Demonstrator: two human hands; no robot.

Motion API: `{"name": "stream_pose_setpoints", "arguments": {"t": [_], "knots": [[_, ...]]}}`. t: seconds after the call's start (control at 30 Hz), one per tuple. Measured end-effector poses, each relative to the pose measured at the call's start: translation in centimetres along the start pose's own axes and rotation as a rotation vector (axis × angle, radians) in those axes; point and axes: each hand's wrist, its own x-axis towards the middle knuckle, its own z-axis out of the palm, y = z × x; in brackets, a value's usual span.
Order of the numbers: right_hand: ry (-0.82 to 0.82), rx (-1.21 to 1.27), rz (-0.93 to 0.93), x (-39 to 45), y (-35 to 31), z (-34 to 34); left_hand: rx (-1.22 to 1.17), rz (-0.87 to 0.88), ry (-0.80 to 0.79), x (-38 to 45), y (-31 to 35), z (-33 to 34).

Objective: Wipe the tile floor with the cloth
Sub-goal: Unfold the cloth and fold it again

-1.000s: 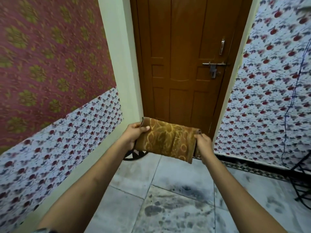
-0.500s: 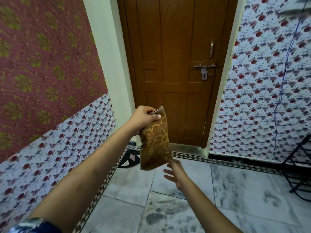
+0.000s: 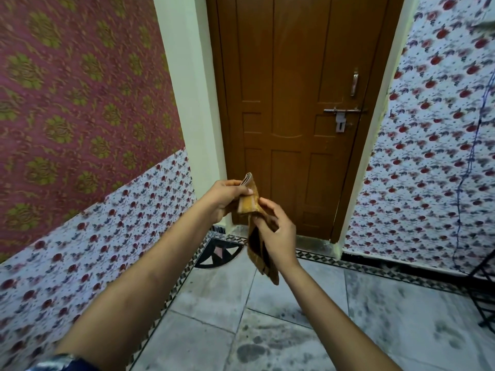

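A brown-gold patterned cloth (image 3: 250, 203) hangs folded in the air in front of the door, well above the floor. My left hand (image 3: 226, 195) pinches its top corner between thumb and fingers. My right hand (image 3: 276, 231) grips the cloth's middle from the right, and the lower end of the cloth dangles below that hand. The grey marbled tile floor (image 3: 294, 330) lies beneath, with dark smudges on several tiles.
A closed brown wooden door (image 3: 294, 103) with a metal latch (image 3: 341, 113) stands straight ahead. Patterned walls close in on the left (image 3: 80, 129) and right (image 3: 434, 156). A black metal rack (image 3: 484, 290) and a blue cord (image 3: 474, 156) sit at the right edge.
One second ago both hands held the cloth stretched flat. The right hand then let go, the cloth hung from the left hand, and now the right hand has gripped its middle.
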Motion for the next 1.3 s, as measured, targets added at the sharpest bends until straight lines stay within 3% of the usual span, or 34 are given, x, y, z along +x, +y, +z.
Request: {"name": "stream_pose_setpoints", "arguments": {"t": [0.1, 0.3, 0.47, 0.63, 0.93, 1.17, 1.3], "knots": [[-0.011, -0.039, -0.020, 0.8, 0.2, -0.7, -0.115, 0.006, -0.091, 0.0, -0.6, -0.4], [-0.031, 0.063, 0.140, 1.4, -0.6, -1.3, -0.416, 0.024, -0.295, -1.0, -2.2, -0.5], [-0.032, 0.113, 0.221, 1.3, -0.9, -1.6, -0.416, 0.068, -0.374, -1.6, -2.9, 0.1], [-0.026, 0.208, 0.194, 0.9, -1.9, -2.0, -0.365, 0.059, -0.228, -2.1, -4.1, 1.3], [-0.036, 0.283, 0.357, 0.1, -1.9, -2.8, -0.368, -0.018, 0.034, -2.4, -4.6, 2.4], [-0.044, 0.090, 0.267, -0.3, -1.5, -2.6, -0.227, 0.100, 0.061, -2.8, -5.0, 2.9], [-0.055, 0.102, 0.311, -0.3, -1.6, -2.4, -0.226, 0.114, 0.108, -2.9, -5.3, 2.6]]}}
